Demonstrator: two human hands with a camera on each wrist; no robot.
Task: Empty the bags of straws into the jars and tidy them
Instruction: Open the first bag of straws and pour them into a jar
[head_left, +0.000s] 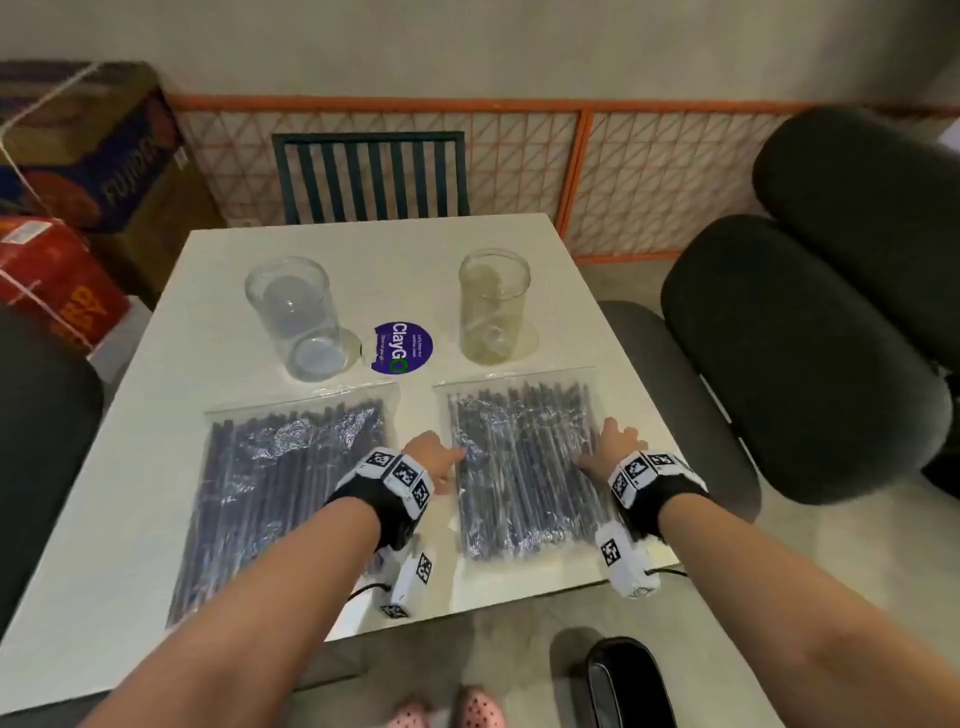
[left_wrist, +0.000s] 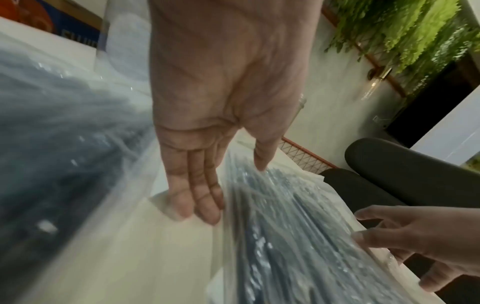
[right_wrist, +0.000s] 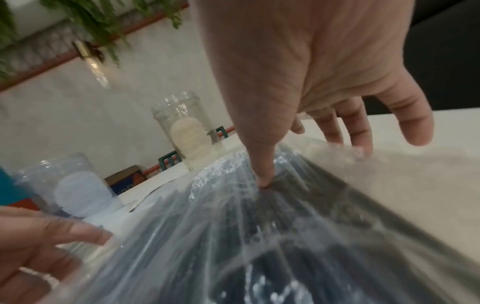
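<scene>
On the right bag of straws (head_left: 524, 462), both my hands: left hand (head_left: 434, 460) at its left edge, fingers straight, thumb on the plastic; right hand (head_left: 613, 449) spread flat on its right side, thumb pressing. Left bag (head_left: 270, 483) lies beside. Two clear jars (head_left: 293, 317) (head_left: 496, 306) stand upright behind on white table (head_left: 156, 613), purple sticker (head_left: 402, 347) between them.

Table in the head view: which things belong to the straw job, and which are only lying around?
For the job: right bag of straws, touched by both hands; left bag of straws; left jar; right jar.

Lying about: purple sticker, cardboard boxes, office chair.
</scene>
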